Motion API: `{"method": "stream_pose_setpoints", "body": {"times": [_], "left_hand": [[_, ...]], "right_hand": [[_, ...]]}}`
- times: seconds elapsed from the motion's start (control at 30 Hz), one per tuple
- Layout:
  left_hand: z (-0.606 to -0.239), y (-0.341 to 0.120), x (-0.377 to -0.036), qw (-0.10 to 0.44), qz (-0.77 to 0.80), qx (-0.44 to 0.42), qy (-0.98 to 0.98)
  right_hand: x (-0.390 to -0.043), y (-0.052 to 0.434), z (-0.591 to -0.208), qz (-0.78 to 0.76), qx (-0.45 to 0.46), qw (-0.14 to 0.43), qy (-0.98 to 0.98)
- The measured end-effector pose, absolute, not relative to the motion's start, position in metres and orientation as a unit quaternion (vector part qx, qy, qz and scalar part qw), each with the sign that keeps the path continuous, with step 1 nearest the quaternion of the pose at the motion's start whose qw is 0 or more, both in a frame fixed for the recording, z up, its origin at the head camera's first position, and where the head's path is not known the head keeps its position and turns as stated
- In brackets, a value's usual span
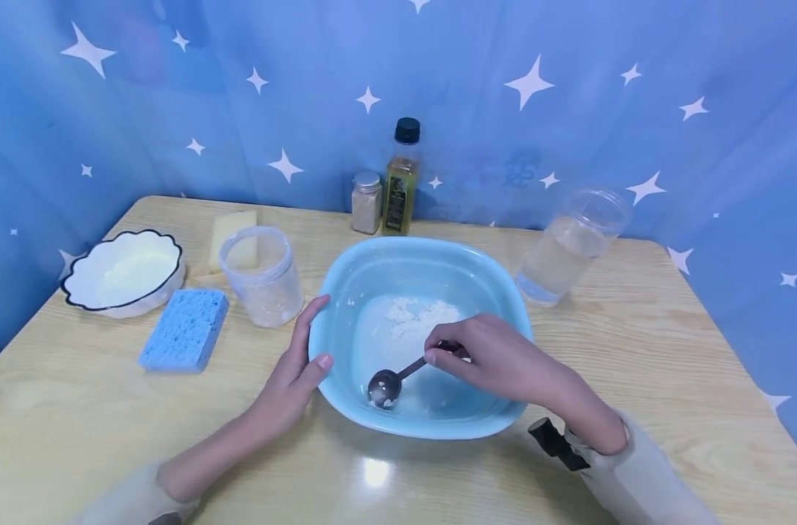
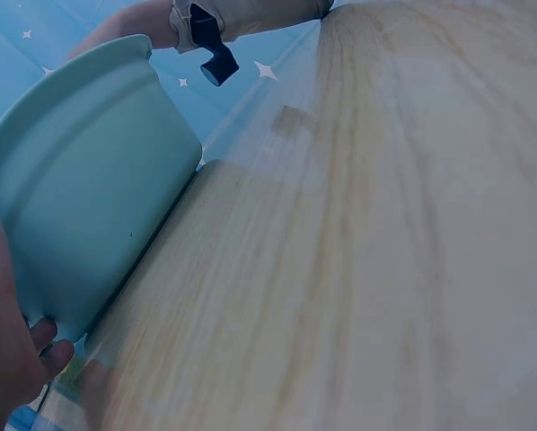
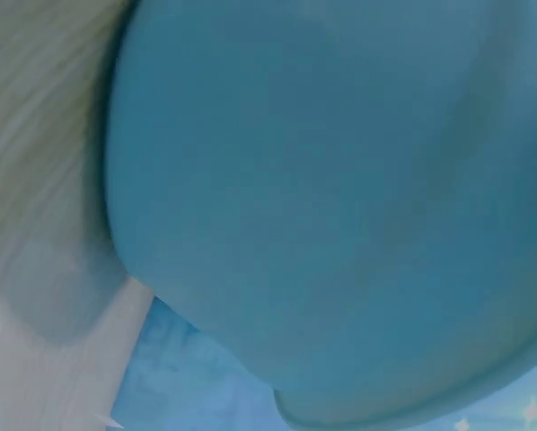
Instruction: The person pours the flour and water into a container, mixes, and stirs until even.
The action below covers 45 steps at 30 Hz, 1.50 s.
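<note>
1. Head view: a light blue basin [image 1: 419, 332] sits at the middle of the wooden bench [image 1: 667, 364], with a clump of white powder [image 1: 414, 319] on its floor.
2. Right hand [image 1: 496, 357] reaches over the basin's near right rim and pinches the handle of a dark spoon [image 1: 391, 380] between thumb and fingers. The spoon's bowl rests low near the front wall and carries some white powder; the handle's upper end is hidden inside the fingers.
3. Left hand [image 1: 295, 379] lies against the basin's left rim, fingers curved along the outside wall and thumb at the edge, holding the basin.
4. Left of the basin: a clear plastic jar [image 1: 262, 275] with whitish residue, a blue sponge [image 1: 184, 329], a white dish with a dark scalloped rim [image 1: 124, 272], and a yellow sponge [image 1: 230, 233] partly hidden behind the jar.
5. Behind the basin: a small spice jar [image 1: 367, 202] and an oil bottle with a black cap [image 1: 401, 179]; labels too small to read.
6. Right of the basin: a clear container of water [image 1: 572, 246], appearing tilted.
7. Left wrist view: the basin's outer wall [image 2: 89, 215] and blurred bench grain; only a palm edge and fingertips show at the lower left.
8. Right wrist view: almost wholly filled by the blurred blue basin wall [image 3: 340, 206]; neither hand nor spoon can be made out.
</note>
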<state>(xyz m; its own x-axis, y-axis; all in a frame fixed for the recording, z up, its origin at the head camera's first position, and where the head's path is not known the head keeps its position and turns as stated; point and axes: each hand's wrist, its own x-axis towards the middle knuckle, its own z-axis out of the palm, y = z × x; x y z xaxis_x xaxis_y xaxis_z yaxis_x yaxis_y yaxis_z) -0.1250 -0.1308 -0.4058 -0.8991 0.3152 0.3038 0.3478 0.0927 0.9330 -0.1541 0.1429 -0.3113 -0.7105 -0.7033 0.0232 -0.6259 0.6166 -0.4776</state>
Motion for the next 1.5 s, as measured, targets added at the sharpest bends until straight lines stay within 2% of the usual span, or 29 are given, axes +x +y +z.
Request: {"method": "stream_pose_setpoints", "body": {"times": [0.2,0.33,0.67,1.3,1.5], "left_hand": [[-0.408,-0.132,-0.118,0.011,-0.629,-0.209,-0.748],[-0.408,-0.133,-0.115,0.020,-0.629,-0.205,-0.750],[-0.407,-0.133,-0.115,0.023,-0.626,-0.209,-0.751],[-0.406,-0.130,-0.123,0.016,-0.637,-0.223,-0.738],[-0.406,-0.131,-0.124,0.017,-0.638,-0.223,-0.737]], "right_hand": [[-0.155,0.144,-0.310,-0.254,-0.407,0.125,0.869],[-0.158,0.144,-0.309,-0.264,-0.414,0.132,0.861],[-0.161,0.146,-0.310,-0.228,-0.457,0.068,0.857],[-0.163,0.153,-0.311,-0.273,-0.462,0.060,0.842],[-0.165,0.150,-0.312,-0.268,-0.424,0.031,0.865]]}}
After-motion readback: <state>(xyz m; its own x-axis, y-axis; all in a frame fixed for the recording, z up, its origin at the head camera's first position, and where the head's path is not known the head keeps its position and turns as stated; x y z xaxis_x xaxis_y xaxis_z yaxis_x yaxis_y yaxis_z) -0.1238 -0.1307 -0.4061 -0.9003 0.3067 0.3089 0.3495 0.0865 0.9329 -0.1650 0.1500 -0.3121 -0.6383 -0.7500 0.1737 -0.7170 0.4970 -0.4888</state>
